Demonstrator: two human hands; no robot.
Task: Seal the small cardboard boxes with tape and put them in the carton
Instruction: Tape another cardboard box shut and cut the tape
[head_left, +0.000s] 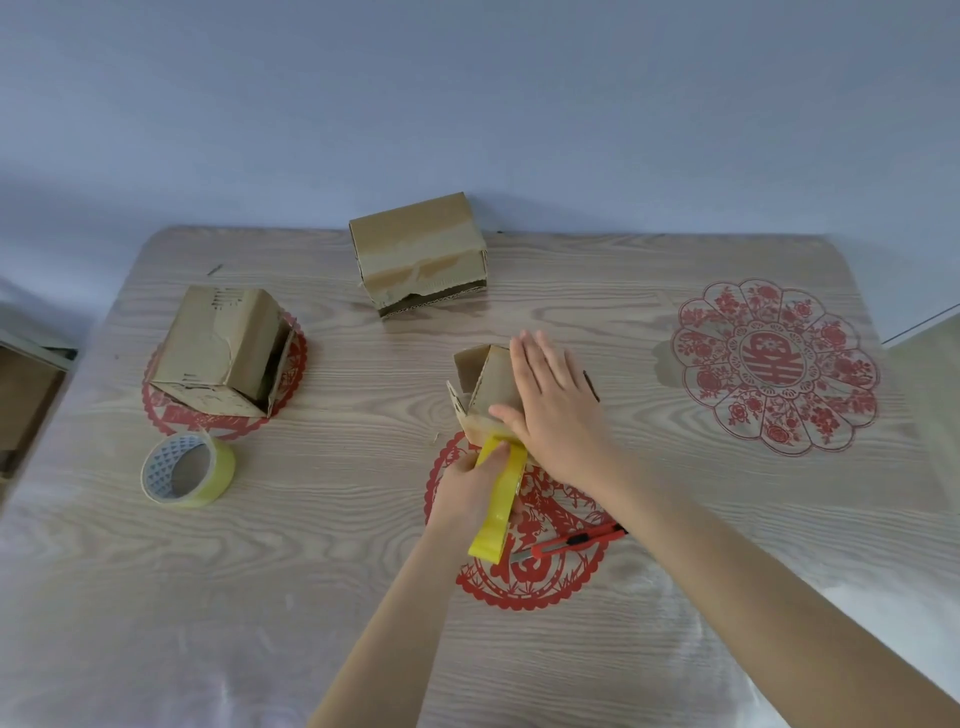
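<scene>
Here the right hand (558, 410) presses flat on the small box (491, 387) while the left hand (470, 486) grips the yellow tape roll (501, 501)

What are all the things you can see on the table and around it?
small cardboard boxes: 3, brown; one at the back middle, one at the left, one at the front middle.
tape rolls: 2, yellow; one lying at the front left, one held against the front box.
utility knife: 1, red; lying on the table just right of the held roll.
paper-cut decorations: 3, red; flat on the table, under the left box, under the front box, at the right.
table: 1, pale wood grain; under everything.
wall: 1, blue-grey; behind the table.
left hand: 1; grips the tape roll.
right hand: 1; lies flat, fingers straight, on the front box.
</scene>
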